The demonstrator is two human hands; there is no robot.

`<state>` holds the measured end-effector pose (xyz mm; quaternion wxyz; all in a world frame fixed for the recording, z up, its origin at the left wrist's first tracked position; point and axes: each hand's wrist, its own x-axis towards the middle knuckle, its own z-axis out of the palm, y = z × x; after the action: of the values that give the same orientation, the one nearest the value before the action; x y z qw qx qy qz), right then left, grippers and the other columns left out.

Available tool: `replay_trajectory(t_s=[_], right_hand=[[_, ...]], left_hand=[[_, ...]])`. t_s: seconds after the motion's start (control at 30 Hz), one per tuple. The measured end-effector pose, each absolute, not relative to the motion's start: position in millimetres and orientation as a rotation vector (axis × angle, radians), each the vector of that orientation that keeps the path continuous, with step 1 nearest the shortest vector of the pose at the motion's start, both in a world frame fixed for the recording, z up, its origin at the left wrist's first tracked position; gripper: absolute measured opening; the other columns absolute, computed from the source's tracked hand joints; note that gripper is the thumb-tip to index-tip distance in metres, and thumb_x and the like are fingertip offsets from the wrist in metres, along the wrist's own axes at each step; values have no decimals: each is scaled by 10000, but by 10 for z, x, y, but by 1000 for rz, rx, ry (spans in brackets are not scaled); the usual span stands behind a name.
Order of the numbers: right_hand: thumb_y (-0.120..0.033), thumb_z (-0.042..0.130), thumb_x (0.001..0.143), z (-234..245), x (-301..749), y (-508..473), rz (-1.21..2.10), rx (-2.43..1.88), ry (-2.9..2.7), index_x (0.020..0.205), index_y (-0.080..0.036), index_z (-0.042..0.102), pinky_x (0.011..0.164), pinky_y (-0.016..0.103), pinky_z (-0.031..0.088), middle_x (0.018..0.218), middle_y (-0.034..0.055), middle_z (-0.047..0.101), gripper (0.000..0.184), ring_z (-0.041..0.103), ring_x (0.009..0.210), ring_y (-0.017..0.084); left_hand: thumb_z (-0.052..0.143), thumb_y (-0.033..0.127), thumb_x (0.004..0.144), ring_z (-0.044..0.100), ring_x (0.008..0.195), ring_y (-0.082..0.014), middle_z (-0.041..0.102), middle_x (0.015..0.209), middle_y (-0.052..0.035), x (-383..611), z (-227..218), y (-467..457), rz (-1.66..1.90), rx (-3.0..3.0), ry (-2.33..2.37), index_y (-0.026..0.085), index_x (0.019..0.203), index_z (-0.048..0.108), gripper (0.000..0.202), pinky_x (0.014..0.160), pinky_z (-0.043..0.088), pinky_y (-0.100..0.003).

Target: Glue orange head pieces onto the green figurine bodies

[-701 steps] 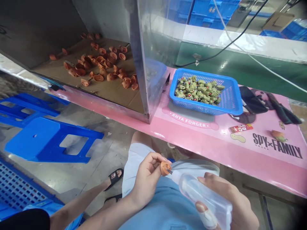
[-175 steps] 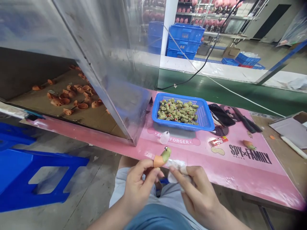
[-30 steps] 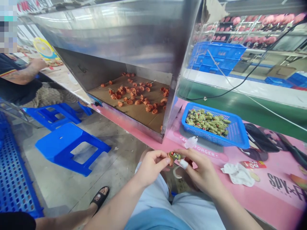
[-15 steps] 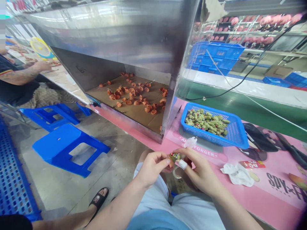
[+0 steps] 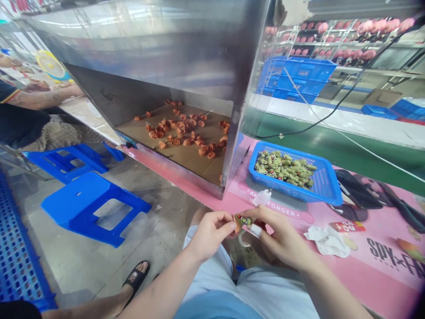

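Over my lap, both hands meet at a small green figure head point(image 5: 245, 219) with round eyes and a red spot. My left hand point(image 5: 212, 232) pinches a small orange piece point(image 5: 237, 227) against its left side, thumb and forefinger closed. From the right, my right hand point(image 5: 279, 235) grips the green head between thumb and fingers; white tape point(image 5: 255, 230) wraps its thumb. The fingers partly hide both pieces. Beyond the hands, a blue plastic basket point(image 5: 334, 192) holds many similar green pieces point(image 5: 285, 169).
A metal booth point(image 5: 149, 48) stands ahead, with orange cup-shaped pieces point(image 5: 186, 128) on its cardboard floor. Crumpled white tissue point(image 5: 328, 241) lies on the pink mat point(image 5: 352, 274). Blue stools point(image 5: 83, 190) stand left, near a co-worker's arm point(image 5: 43, 96). Blue crates point(image 5: 295, 73) are stacked behind.
The green head has turned slightly between my fingers, and my right thumb has shifted a little. The co-worker's arm at left reaches farther forward. The whole view has moved slightly.
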<state>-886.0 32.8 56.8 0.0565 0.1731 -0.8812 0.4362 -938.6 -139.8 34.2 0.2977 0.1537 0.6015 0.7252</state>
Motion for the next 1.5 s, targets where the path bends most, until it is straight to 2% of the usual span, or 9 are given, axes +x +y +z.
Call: replay_trajectory(t_s=[0.27,0.47,0.67,0.83,0.9,1.07,1.3,1.4,1.5], right_hand=[[-186,439,829,455,-8853,344,1472,408,-2579,1043,-252,497,701,238,417,960,13,556,231,511,826,121],[-354,506,811,468,-8845,327,1941,39,-2353,848,-166,498,492,192,369,695,2,527,192,449,566,81],[-372,534,793,491,-8831,246,2050,-17,-2286,742,-147,476,486,178,337,640,-10,512,237,416,532,60],[-334,533,800,517,-8750,263,1985,143,-2378,955,-180,523,526,191,382,713,1,543,219,491,602,81],[-324,536,799,519,-8730,267,1986,172,-2402,948,-177,542,517,187,388,715,7,564,209,500,588,79],[-319,574,771,499,-8698,251,2084,35,-2350,889,-162,555,433,155,364,626,-16,543,197,475,491,54],[-350,588,748,485,-8662,183,2367,-59,-2157,853,-139,557,392,153,369,640,1,558,238,456,442,49],[-364,549,769,442,-8639,261,2225,-32,-2216,968,-154,548,414,177,390,655,6,559,290,483,464,69],[-332,489,796,234,-8552,671,1452,-177,-2351,1098,-195,505,609,289,466,811,47,573,332,549,692,143]], left_hand=[[516,283,765,499,644,-103,551,664,-19,-9351,404,-1411,1914,461,1726,115,678,554,193,637,421,-214],[528,264,771,524,956,-173,548,1081,-67,-9279,430,-1457,1910,589,1785,191,979,596,231,762,448,-252],[546,242,755,566,778,-150,610,835,-69,-9277,450,-1437,1970,441,1680,128,809,612,143,639,488,-238],[561,219,730,554,669,-120,603,715,-54,-9313,418,-1463,1960,219,1278,106,748,598,121,500,482,-190],[556,227,731,545,652,-117,584,679,-49,-9314,399,-1460,1956,150,1207,102,750,589,131,467,475,-182],[596,237,706,532,698,-119,578,738,-49,-9266,418,-1437,1986,153,1358,105,809,574,169,502,485,-196],[625,236,691,527,655,-105,584,717,-37,-9221,438,-1424,1953,141,1282,112,735,562,146,507,480,-200],[642,221,680,509,614,-80,583,695,-27,-9203,435,-1392,1956,67,1239,111,711,572,134,478,446,-158],[666,219,659,512,623,-75,596,700,-17,-9214,428,-1356,2026,-62,1317,125,720,585,139,490,449,-145]])
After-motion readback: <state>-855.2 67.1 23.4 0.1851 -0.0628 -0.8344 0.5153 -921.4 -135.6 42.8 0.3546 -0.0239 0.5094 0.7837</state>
